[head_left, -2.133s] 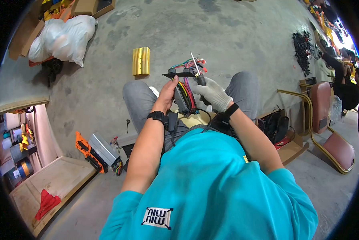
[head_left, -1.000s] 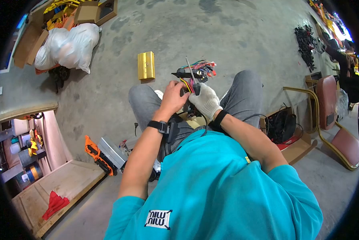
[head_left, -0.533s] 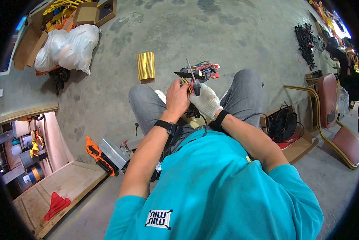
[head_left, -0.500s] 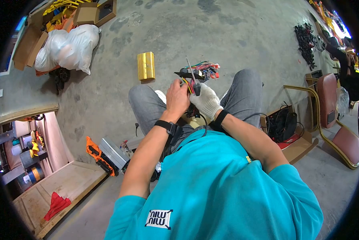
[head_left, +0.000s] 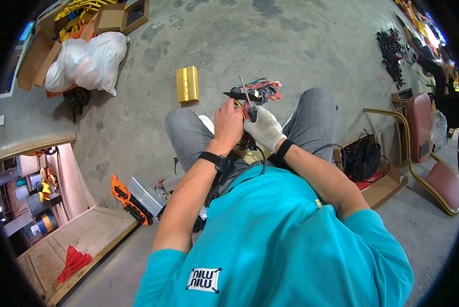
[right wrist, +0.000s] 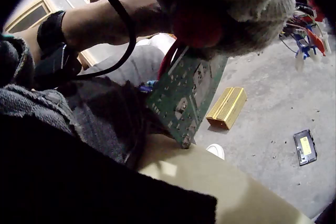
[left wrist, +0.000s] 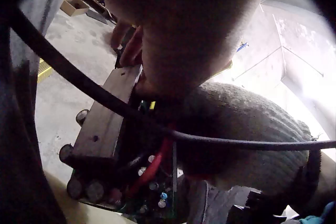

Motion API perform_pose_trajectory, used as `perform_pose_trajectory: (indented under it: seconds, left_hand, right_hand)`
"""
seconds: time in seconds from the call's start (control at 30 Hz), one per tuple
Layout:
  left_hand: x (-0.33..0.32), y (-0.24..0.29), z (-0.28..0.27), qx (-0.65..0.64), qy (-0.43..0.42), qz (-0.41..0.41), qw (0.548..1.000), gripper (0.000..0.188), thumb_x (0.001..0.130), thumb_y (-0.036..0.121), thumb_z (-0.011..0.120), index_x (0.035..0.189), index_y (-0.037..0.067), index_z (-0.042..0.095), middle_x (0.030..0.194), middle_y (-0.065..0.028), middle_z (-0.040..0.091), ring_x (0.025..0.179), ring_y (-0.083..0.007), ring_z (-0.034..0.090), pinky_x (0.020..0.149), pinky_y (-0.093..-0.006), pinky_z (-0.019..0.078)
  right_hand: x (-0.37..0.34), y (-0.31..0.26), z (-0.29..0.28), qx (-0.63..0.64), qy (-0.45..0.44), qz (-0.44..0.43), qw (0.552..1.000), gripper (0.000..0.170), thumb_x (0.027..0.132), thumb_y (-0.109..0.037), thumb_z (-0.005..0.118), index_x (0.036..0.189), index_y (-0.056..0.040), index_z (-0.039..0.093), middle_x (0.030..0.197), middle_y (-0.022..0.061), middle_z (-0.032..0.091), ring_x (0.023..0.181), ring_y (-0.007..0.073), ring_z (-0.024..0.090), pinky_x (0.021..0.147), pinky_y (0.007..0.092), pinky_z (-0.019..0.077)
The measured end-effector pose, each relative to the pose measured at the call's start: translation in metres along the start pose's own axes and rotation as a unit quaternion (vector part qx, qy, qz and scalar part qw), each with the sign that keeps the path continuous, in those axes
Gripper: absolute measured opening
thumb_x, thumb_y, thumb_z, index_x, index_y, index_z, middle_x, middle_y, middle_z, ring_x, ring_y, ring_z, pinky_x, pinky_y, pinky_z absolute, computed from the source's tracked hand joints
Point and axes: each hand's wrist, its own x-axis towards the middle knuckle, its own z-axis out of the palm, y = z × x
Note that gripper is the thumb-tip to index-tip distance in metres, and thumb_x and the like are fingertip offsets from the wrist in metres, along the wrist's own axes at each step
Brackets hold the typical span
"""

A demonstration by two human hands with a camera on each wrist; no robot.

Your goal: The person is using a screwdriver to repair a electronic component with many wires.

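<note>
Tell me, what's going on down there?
A person is working on a green circuit board, held low in front of them. The gloved right hand holds a screwdriver; the bare left hand is right beside some coloured wires, but exactly what it grips is hidden. A gold metal case lies apart on the floor.

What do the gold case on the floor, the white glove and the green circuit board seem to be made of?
Gold case: probably metal, shiny, with highlights along its ridges. Glove: knitted yarn, matte, ribbed at the cuff; fibre unclear. Circuit board: likely resin laminate, green-coated, with pale solder-like spots.
</note>
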Motion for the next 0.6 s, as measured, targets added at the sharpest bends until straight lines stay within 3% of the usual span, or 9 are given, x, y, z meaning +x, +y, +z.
perform_pose_trajectory:
  seconds: [0.3, 0.43, 0.5, 0.53, 0.57, 0.6]
  left_hand:
    - [0.000, 0.001, 0.002, -0.015, 0.046, 0.052, 0.997, 0.015, 0.082, 0.000, 0.064, 0.095, -0.007, 0.065, 0.114, -0.0228, 0.058, 0.106, -0.0406, 0.058, 0.089, -0.0481, 0.0484]
    - [0.002, -0.003, 0.005, -0.090, 0.081, 0.023, 0.992, 0.015, 0.083, 0.000, 0.065, 0.097, -0.006, 0.063, 0.113, -0.0217, 0.058, 0.106, -0.0405, 0.058, 0.090, -0.0489, 0.0477]
    - [0.001, -0.015, 0.001, -0.181, 0.099, -0.051, 0.977, 0.014, 0.084, 0.000, 0.064, 0.097, -0.003, 0.061, 0.109, -0.0203, 0.060, 0.101, -0.0394, 0.059, 0.088, -0.0488, 0.0483]
    - [0.003, -0.023, 0.003, -0.243, 0.075, -0.129, 0.958, 0.009, 0.088, 0.003, 0.065, 0.095, 0.000, 0.060, 0.100, -0.0178, 0.066, 0.091, -0.0358, 0.064, 0.081, -0.0455, 0.0515]
    - [0.004, -0.031, 0.004, -0.244, 0.076, -0.130, 0.958, 0.009, 0.088, 0.003, 0.065, 0.095, 0.000, 0.060, 0.100, -0.0178, 0.066, 0.091, -0.0358, 0.064, 0.081, -0.0455, 0.0515]
    - [0.003, -0.041, 0.008, -0.272, 0.046, -0.190, 0.942, 0.010, 0.091, 0.006, 0.065, 0.097, 0.000, 0.059, 0.094, -0.0145, 0.067, 0.085, -0.0304, 0.067, 0.078, -0.0414, 0.0534]
  right_hand:
    - [0.000, 0.001, -0.002, -0.007, 0.005, 0.002, 1.000, 0.037, 0.082, -0.026, 0.069, 0.106, 0.0015, 0.064, 0.097, 0.0290, 0.070, 0.098, 0.0459, 0.068, 0.084, 0.0520, 0.0541]
    - [0.000, -0.002, -0.005, -0.006, -0.005, 0.026, 1.000, 0.039, 0.082, -0.028, 0.070, 0.108, 0.0012, 0.065, 0.096, 0.0279, 0.071, 0.098, 0.0447, 0.069, 0.084, 0.0502, 0.0548]
    - [0.000, 0.000, -0.007, 0.004, -0.007, 0.025, 1.000, 0.040, 0.082, -0.028, 0.070, 0.109, 0.0014, 0.065, 0.096, 0.0274, 0.071, 0.097, 0.0442, 0.070, 0.083, 0.0498, 0.0551]
    - [-0.001, 0.000, -0.007, 0.013, -0.012, 0.023, 1.000, 0.042, 0.082, -0.029, 0.071, 0.110, 0.0016, 0.066, 0.096, 0.0269, 0.072, 0.097, 0.0437, 0.070, 0.083, 0.0493, 0.0553]
    - [-0.002, 0.001, -0.007, 0.012, -0.013, 0.023, 1.000, 0.042, 0.082, -0.029, 0.071, 0.110, 0.0016, 0.066, 0.096, 0.0269, 0.072, 0.097, 0.0437, 0.070, 0.083, 0.0493, 0.0553]
    - [-0.001, 0.000, -0.008, 0.020, -0.016, 0.026, 0.999, 0.042, 0.082, -0.029, 0.071, 0.110, 0.0013, 0.066, 0.096, 0.0265, 0.072, 0.097, 0.0431, 0.071, 0.083, 0.0490, 0.0554]
